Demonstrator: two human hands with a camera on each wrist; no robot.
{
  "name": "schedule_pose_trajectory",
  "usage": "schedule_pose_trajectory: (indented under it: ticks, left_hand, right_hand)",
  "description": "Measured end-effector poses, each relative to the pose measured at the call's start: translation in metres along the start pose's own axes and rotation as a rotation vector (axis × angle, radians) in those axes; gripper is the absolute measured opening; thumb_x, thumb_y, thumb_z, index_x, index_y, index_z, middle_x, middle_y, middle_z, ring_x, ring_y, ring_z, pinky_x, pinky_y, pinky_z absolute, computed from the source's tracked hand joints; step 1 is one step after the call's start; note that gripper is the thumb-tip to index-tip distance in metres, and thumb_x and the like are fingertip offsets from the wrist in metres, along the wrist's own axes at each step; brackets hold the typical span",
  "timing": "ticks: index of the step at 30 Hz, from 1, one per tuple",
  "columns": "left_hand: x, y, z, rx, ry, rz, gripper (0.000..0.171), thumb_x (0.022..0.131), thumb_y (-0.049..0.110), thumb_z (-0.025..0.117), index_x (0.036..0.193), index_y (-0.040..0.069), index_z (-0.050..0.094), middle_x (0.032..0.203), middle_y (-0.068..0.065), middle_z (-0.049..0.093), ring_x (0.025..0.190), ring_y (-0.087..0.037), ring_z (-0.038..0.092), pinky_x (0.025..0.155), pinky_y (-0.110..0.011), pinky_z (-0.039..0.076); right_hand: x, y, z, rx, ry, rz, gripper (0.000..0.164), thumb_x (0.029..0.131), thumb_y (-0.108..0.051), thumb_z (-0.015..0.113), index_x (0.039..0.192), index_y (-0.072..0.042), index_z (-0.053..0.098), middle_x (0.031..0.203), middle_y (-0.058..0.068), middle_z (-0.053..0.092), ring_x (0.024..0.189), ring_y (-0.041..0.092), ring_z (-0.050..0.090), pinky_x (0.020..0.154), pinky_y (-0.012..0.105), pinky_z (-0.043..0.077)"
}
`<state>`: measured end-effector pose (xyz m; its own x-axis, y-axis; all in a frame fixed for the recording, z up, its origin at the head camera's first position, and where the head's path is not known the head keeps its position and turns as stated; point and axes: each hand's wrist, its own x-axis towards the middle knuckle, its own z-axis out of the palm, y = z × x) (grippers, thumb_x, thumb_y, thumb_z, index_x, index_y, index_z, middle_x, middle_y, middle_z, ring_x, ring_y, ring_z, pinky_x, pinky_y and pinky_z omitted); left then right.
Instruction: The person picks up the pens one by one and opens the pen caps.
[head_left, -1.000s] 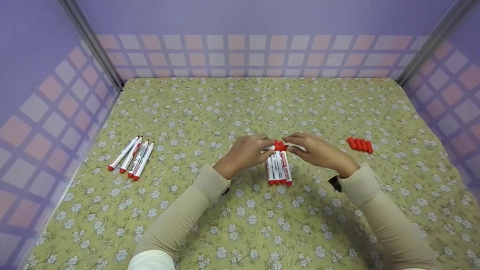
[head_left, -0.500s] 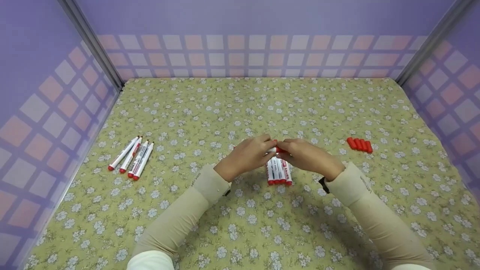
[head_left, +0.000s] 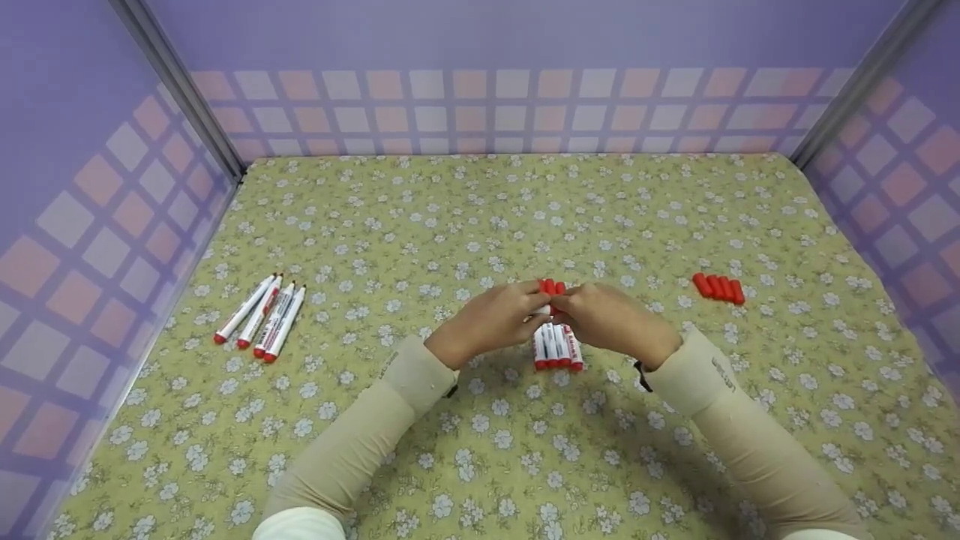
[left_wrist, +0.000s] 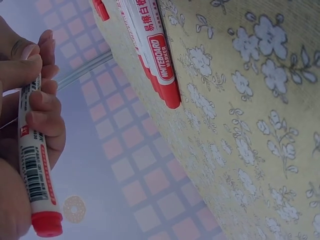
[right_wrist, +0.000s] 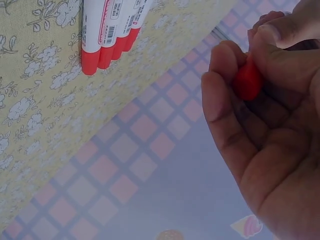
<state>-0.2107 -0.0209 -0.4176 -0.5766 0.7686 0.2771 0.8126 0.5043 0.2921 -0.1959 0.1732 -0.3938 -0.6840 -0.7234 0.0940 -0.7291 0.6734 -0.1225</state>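
Observation:
My left hand [head_left: 491, 315] grips a white whiteboard marker [left_wrist: 36, 150] by its barrel, its red end plug showing below the fingers in the left wrist view. From the other side, my right hand [head_left: 615, 321] pinches a red marker cap [right_wrist: 247, 82] between thumb and fingers. Both hands meet fingertip to fingertip, and they hide the joint between cap and barrel. Just below them a row of several capped whiteboard markers [head_left: 556, 349] lies side by side on the cloth, red caps away from me, partly covered by the hands.
Several uncapped markers [head_left: 262, 315] lie at the left, tips pointing away. At the right sits a row of several loose red caps [head_left: 718, 288]. A flowered cloth [head_left: 480, 202] covers the table, with purple checked walls [head_left: 510, 105] behind and at both sides.
My right hand has moved left, closing the small gap to the left hand, and now pinches the cap at the marker's end. Both hands have come slightly nearer to me.

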Motion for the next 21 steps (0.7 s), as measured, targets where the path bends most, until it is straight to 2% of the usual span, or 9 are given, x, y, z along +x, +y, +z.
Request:
schedule_pose_trajectory:
  ticks: [7,11,17,19,21]
  left_hand:
    - [-0.001,-0.001,0.002,-0.017,0.020,-0.015,0.016,0.095,0.014,0.060,0.104,0.003,0.069,0.100,-0.008,0.067,0.077,-0.015,0.063,0.067,-0.026,0.052]
    - [-0.001,-0.001,0.002,-0.035,0.014,-0.030,0.016,0.095,0.015,0.060,0.102,0.004,0.069,0.100,-0.007,0.067,0.074,-0.013,0.061,0.064,-0.025,0.050]
    - [-0.001,-0.007,0.006,-0.192,-0.026,-0.108,0.018,0.097,0.017,0.057,0.098,0.005,0.071,0.090,-0.004,0.064,0.068,-0.009,0.049,0.061,-0.020,0.041]
    - [-0.002,-0.009,0.008,-0.217,-0.034,-0.124,0.018,0.097,0.017,0.056,0.096,0.006,0.071,0.085,-0.004,0.063,0.067,-0.009,0.047,0.061,-0.020,0.040]
    - [-0.003,-0.009,0.009,-0.192,-0.035,-0.116,0.018,0.097,0.017,0.056,0.096,0.006,0.071,0.086,-0.005,0.064,0.068,-0.010,0.048,0.061,-0.021,0.041]
  right_hand:
    - [-0.001,0.001,0.005,-0.066,0.071,-0.030,0.005,0.091,-0.006,0.064,0.088,-0.003,0.068,0.067,0.010,0.066,0.044,0.008,0.044,0.044,0.021,0.039]
    - [-0.002,0.002,0.009,-0.068,0.098,-0.042,0.005,0.091,-0.005,0.064,0.086,-0.003,0.066,0.064,0.009,0.063,0.043,0.007,0.041,0.044,0.020,0.035]
    - [-0.002,0.003,0.016,-0.161,0.155,-0.098,0.010,0.086,0.005,0.064,0.082,-0.004,0.064,0.066,0.007,0.062,0.048,0.009,0.040,0.046,0.020,0.031]
    - [-0.002,0.003,0.018,-0.190,0.169,-0.114,0.011,0.085,0.006,0.065,0.081,-0.004,0.065,0.067,0.007,0.063,0.049,0.010,0.043,0.046,0.021,0.033]
    - [-0.001,0.003,0.020,-0.185,0.171,-0.115,0.011,0.086,0.005,0.064,0.081,-0.004,0.065,0.068,0.007,0.064,0.049,0.010,0.045,0.047,0.021,0.036]
